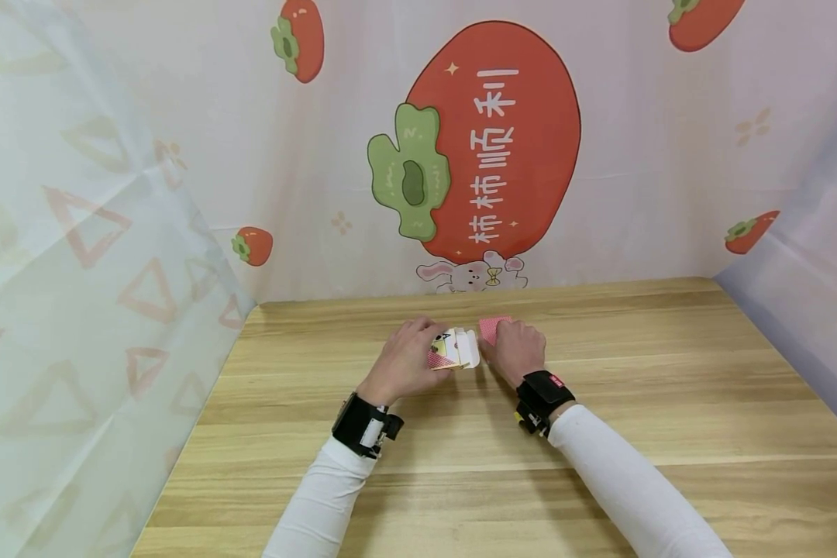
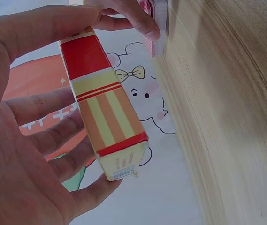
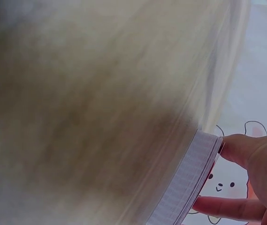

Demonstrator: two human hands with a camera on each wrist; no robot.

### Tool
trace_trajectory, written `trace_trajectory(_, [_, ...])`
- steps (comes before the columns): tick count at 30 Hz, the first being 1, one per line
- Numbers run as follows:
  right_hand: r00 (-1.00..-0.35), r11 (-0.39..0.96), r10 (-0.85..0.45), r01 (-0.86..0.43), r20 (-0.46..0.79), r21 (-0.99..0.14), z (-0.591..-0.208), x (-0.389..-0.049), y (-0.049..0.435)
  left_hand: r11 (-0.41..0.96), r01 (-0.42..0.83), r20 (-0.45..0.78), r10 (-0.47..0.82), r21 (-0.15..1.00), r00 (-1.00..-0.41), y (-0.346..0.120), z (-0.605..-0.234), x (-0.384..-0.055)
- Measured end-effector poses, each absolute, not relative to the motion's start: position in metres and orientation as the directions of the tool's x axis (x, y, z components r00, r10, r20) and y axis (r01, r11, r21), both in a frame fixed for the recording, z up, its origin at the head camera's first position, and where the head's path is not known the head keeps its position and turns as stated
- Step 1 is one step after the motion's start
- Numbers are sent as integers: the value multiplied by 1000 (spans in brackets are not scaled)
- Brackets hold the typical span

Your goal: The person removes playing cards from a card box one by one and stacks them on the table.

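My left hand (image 1: 406,358) grips a playing-card box (image 2: 100,101) between thumb and fingers, above the wooden table. The box's white end flap (image 1: 470,349) stands open toward the right hand, and an ace design shows on its upper face. Striped yellow, orange and red paper covers the narrow side seen in the left wrist view. Just to the right, my right hand (image 1: 519,353) holds a deck of red-backed cards (image 1: 492,327) at the tabletop. In the right wrist view, thumb and a finger sit at the top edge of the stack (image 3: 186,180), whose white card edges show.
The wooden table (image 1: 307,465) reaches back to a curtain (image 1: 628,186) printed with persimmons and a rabbit. Curtain walls (image 1: 98,325) also stand at the left and right sides. Each wrist wears a black strapped camera (image 1: 544,394).
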State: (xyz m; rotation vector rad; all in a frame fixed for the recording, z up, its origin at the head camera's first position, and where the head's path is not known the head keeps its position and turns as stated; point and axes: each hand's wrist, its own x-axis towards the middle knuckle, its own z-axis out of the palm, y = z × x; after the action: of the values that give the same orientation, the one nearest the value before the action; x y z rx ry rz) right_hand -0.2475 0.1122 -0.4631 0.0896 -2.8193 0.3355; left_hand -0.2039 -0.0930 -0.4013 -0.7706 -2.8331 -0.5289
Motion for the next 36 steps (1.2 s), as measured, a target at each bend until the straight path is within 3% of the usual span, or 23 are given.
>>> trace_trajectory(36, [-965,964,-35,-101,260,-244,-462,-247,112,802,516,244,458,302,-855,-94,-399,-200])
